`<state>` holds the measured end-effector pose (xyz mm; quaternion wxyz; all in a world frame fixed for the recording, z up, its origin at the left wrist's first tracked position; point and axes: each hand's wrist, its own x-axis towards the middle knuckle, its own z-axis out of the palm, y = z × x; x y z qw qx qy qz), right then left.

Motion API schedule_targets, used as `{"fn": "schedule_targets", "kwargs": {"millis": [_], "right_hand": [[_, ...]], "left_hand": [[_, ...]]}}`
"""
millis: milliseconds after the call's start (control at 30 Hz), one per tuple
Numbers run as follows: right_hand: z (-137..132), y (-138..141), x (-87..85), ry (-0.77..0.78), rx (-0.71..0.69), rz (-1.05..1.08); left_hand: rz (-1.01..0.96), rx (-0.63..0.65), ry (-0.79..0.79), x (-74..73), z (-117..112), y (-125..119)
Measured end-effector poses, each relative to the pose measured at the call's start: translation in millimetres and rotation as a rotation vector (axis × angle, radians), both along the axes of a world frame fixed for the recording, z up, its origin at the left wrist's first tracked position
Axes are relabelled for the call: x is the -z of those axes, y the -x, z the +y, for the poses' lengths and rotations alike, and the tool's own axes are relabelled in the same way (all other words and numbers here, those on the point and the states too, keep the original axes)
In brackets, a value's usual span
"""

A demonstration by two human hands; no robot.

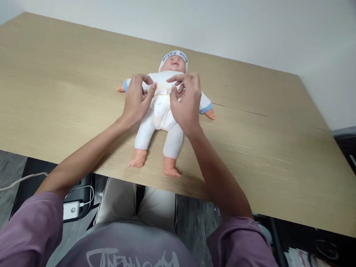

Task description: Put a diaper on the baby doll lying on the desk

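A baby doll (163, 107) in a white suit with blue cuffs and a white cap lies on its back on the wooden table (273, 128), head away from me, feet near the front edge. A white diaper (161, 111) wraps its waist. My left hand (136, 99) rests on the doll's left side, fingers curled and pinching the diaper's waistband. My right hand (185, 101) sits on the doll's right side, fingers bent and pinched at the same waistband near the belly.
The table runs wide to both sides against a white wall. Below its front edge are my legs, a white charger with a cable (71, 209) on the floor at left, and dark objects at lower right.
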<state>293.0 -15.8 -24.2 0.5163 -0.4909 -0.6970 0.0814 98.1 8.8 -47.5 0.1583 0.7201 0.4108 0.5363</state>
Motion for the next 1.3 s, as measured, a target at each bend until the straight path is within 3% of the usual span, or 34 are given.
{"fn": "schedule_targets", "kwargs": {"millis": [133,200,300,500,733,1000,1300], "right_hand": [[-69.1,-4.4,-2.0,0.019,-0.119,0.016],[-94.3,-10.1,5.7,0.092,-0.175,-0.018],[-110.6,-19.9,21.3,0.175,-0.188,-0.093],[-106.2,-22.0,33.4,0.193,-0.005,-0.122],[-109.6,-12.4,37.5,0.202,0.149,-0.116],[-98.4,-16.7,47.1,0.207,0.086,-0.174],[-100.1,-25.0,46.8,0.219,0.028,-0.099]], "left_hand": [[0.223,0.118,0.024,-19.5,-54.9,5.3],[0.337,0.172,0.104,-17.4,-69.6,11.0],[0.393,0.215,0.209,-7.4,-73.8,19.0],[0.241,0.229,0.31,8.1,-63.2,19.9],[0.205,0.228,0.323,11.6,-62.5,17.0],[0.264,0.314,0.319,10.5,-40.6,9.3],[0.195,0.359,0.262,12.4,-43.8,8.5]]}}
